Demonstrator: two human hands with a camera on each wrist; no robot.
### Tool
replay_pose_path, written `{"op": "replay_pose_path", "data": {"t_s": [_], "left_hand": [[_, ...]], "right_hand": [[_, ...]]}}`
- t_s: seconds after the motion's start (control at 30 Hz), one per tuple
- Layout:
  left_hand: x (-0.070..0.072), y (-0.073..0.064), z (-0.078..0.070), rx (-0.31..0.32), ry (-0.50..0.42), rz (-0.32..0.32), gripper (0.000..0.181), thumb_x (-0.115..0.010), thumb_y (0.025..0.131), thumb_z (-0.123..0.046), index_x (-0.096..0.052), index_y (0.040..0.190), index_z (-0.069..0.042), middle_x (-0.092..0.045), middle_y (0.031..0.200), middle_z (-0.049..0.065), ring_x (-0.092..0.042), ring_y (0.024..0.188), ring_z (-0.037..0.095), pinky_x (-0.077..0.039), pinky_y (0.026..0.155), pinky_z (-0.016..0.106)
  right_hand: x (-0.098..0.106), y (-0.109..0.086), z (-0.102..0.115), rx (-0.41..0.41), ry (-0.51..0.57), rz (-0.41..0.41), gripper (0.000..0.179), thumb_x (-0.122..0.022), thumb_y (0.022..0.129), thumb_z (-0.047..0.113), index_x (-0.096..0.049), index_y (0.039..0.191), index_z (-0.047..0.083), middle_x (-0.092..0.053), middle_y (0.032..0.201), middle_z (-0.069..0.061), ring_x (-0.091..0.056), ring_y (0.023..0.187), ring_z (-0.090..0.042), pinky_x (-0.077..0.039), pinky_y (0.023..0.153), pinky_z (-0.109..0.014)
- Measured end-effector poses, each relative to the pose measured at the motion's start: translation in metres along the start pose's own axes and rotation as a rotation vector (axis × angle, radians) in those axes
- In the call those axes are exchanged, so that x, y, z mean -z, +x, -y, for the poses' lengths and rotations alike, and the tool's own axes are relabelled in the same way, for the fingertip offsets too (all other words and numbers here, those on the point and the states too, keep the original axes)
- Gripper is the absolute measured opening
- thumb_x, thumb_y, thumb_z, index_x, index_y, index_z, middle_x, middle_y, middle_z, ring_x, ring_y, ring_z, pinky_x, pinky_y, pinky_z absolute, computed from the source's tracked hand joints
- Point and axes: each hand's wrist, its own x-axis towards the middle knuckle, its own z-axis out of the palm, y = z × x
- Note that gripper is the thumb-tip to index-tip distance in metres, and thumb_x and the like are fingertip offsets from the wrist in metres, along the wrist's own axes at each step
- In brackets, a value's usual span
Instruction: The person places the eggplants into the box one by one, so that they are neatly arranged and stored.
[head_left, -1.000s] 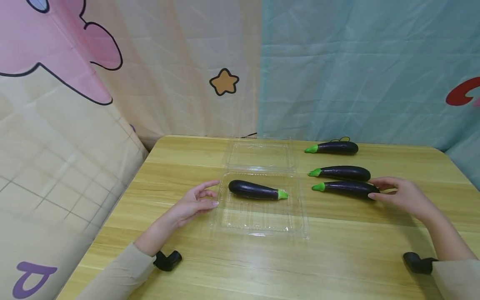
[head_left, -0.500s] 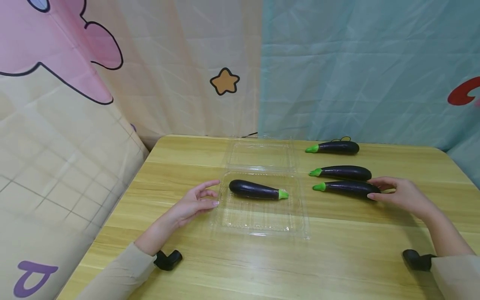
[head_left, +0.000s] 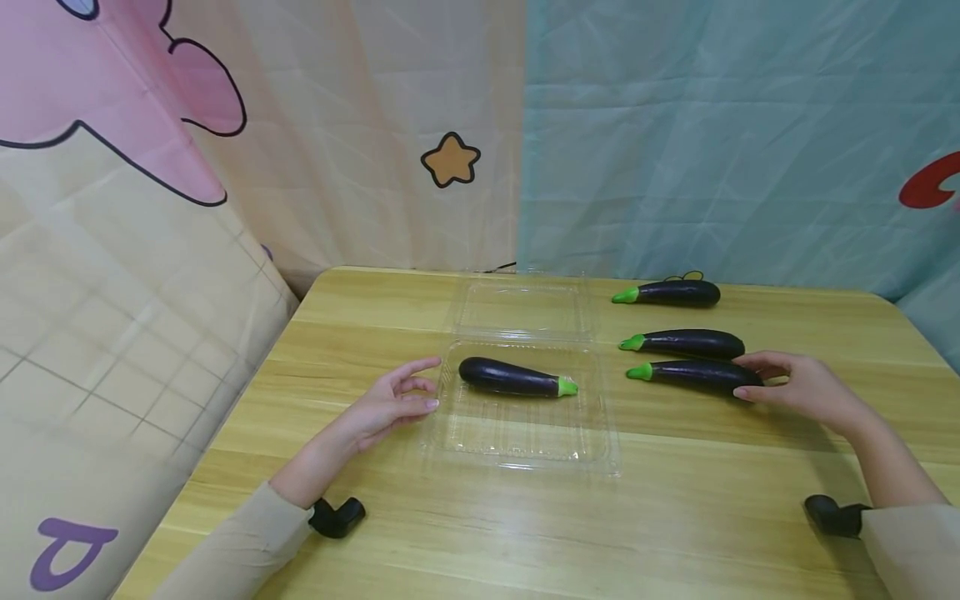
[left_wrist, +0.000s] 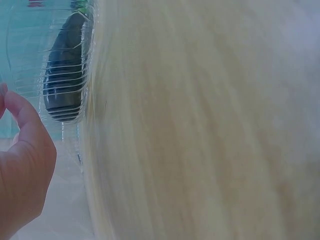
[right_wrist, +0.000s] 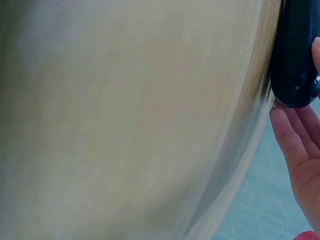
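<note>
My right hand (head_left: 806,393) grips the thick end of the nearest eggplant (head_left: 697,374), thumb on the near side and fingers on the far side. In the right wrist view, that eggplant's dark rounded end (right_wrist: 295,80) sits at my fingers. Its green stem points left. Another eggplant (head_left: 517,377) lies in the base of a clear plastic clamshell box (head_left: 517,442), its stem to the right. My left hand (head_left: 382,408) is at the box's left rim, thumb and fingers apart. The left wrist view shows the eggplant (left_wrist: 65,75) through the ribbed plastic wall.
Close behind the gripped eggplant lies a second one (head_left: 693,342), and a third (head_left: 678,293) lies near the table's back edge. The box's clear lid (head_left: 521,308) is folded back flat. A printed curtain (head_left: 660,150) hangs behind the wooden table (head_left: 495,542).
Both hands and all the eggplants keep their places. Only the head view has shifted very slightly.
</note>
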Motion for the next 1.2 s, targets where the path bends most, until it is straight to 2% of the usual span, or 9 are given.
{"op": "replay_pose_path", "data": {"t_s": [0.2,0.33,0.47,0.57,0.73,0.87,0.93,1.1,1.2], "left_hand": [[0.000,0.000,0.000,0.000,0.006,0.002,0.069,-0.060,0.086,0.002,-0.027,0.145,-0.007,-0.050,0.107,0.005,-0.058,0.084,0.009,-0.051,0.076,0.021],[0.000,0.000,-0.001,0.001,0.008,0.002,0.069,-0.060,0.086,0.002,-0.027,0.145,-0.007,-0.049,0.107,0.005,-0.058,0.084,0.010,-0.051,0.076,0.021],[-0.001,0.000,-0.001,0.003,0.008,0.000,0.069,-0.060,0.086,0.002,-0.027,0.145,-0.007,-0.049,0.107,0.005,-0.058,0.084,0.010,-0.050,0.076,0.021],[-0.001,0.000,-0.001,0.005,0.008,-0.003,0.069,-0.060,0.086,0.002,-0.027,0.145,-0.007,-0.049,0.107,0.005,-0.058,0.084,0.010,-0.051,0.076,0.021],[-0.001,0.000,-0.001,0.009,0.005,-0.011,0.069,-0.060,0.085,0.003,-0.027,0.145,-0.006,-0.050,0.106,0.004,-0.058,0.083,0.009,-0.051,0.076,0.022],[-0.001,0.000,0.000,0.011,0.001,-0.011,0.069,-0.060,0.085,0.003,-0.027,0.145,-0.006,-0.050,0.106,0.004,-0.058,0.083,0.009,-0.051,0.076,0.022],[-0.001,0.000,-0.001,0.011,0.002,-0.010,0.069,-0.060,0.085,0.003,-0.027,0.145,-0.006,-0.050,0.106,0.004,-0.058,0.083,0.009,-0.051,0.076,0.022],[0.000,0.000,0.000,0.010,0.002,-0.006,0.069,-0.060,0.086,0.002,-0.027,0.145,-0.007,-0.050,0.106,0.004,-0.058,0.083,0.009,-0.051,0.075,0.021],[0.000,0.000,0.000,0.009,-0.002,-0.003,0.069,-0.060,0.086,0.003,-0.027,0.145,-0.007,-0.049,0.106,0.004,-0.058,0.082,0.009,-0.051,0.075,0.021]], "right_hand": [[-0.001,0.000,-0.002,0.022,-0.010,-0.020,0.056,-0.070,0.083,0.032,-0.054,0.125,-0.003,-0.054,0.118,-0.027,-0.052,0.104,-0.040,-0.047,0.067,-0.021],[-0.001,0.000,-0.002,0.021,-0.009,-0.027,0.055,-0.071,0.083,0.032,-0.055,0.124,-0.002,-0.057,0.115,-0.024,-0.055,0.095,-0.011,-0.048,0.067,-0.021],[-0.001,-0.002,0.000,0.020,0.002,-0.029,0.055,-0.071,0.082,0.032,-0.055,0.123,-0.002,-0.057,0.114,-0.024,-0.042,0.087,0.015,-0.048,0.066,-0.021],[0.000,-0.003,0.001,0.016,0.005,-0.029,0.055,-0.071,0.083,0.032,-0.055,0.124,-0.002,-0.057,0.115,-0.024,-0.042,0.088,0.013,-0.048,0.066,-0.021],[0.002,-0.003,0.003,0.015,-0.004,-0.030,0.055,-0.070,0.083,0.032,-0.055,0.124,-0.002,-0.055,0.117,-0.025,-0.052,0.095,-0.007,-0.048,0.066,-0.021],[0.004,-0.004,0.007,0.016,0.000,-0.037,0.055,-0.070,0.083,0.032,-0.055,0.125,0.000,-0.055,0.118,-0.025,-0.054,0.097,-0.013,-0.048,0.066,-0.021],[0.005,-0.005,0.009,0.012,0.000,-0.044,0.055,-0.070,0.083,0.034,-0.055,0.125,0.001,-0.055,0.118,-0.024,-0.053,0.097,-0.010,-0.048,0.066,-0.019],[0.007,-0.007,0.015,0.025,0.017,-0.053,0.054,-0.070,0.083,0.034,-0.056,0.124,0.002,-0.056,0.118,-0.023,-0.041,0.089,0.017,-0.048,0.068,-0.016],[0.009,-0.008,0.017,0.040,0.044,-0.052,0.053,-0.070,0.083,0.032,-0.055,0.124,0.002,-0.055,0.118,-0.024,-0.040,0.087,0.021,-0.049,0.067,-0.018]]}}
